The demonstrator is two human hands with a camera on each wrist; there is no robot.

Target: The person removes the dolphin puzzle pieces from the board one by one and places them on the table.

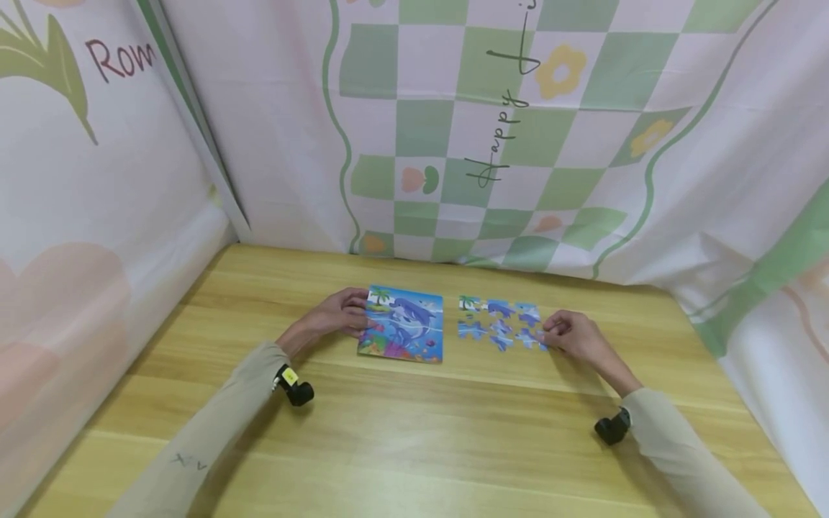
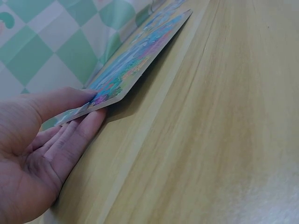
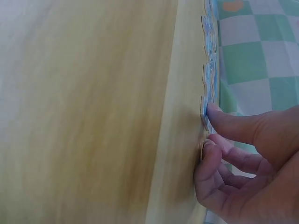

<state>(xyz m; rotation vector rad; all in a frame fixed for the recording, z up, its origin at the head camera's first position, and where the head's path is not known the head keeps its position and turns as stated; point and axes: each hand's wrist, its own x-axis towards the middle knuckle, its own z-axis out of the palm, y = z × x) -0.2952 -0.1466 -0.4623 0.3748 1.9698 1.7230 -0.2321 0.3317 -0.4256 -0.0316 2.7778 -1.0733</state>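
Note:
In the head view my left hand (image 1: 340, 313) grips the left edge of a dolphin picture board (image 1: 409, 324). The left wrist view shows the thumb on top of the board (image 2: 124, 70) and the fingers beneath, its near edge lifted off the wood. To the right of the board lie several jigsaw pieces (image 1: 500, 309) with matching dolphin art, laid in two rows. My right hand (image 1: 573, 334) pinches the lower right puzzle piece (image 1: 527, 337), with its thumb against the piece and its other fingers curled low by the tabletop in the right wrist view.
All of this rests on a wood-grain table (image 1: 414, 424). Behind it hangs a green and white checked curtain (image 1: 479, 180), close to the table's back edge. Another printed cloth (image 1: 84, 216) borders the left side. A small black camera sits on each wrist.

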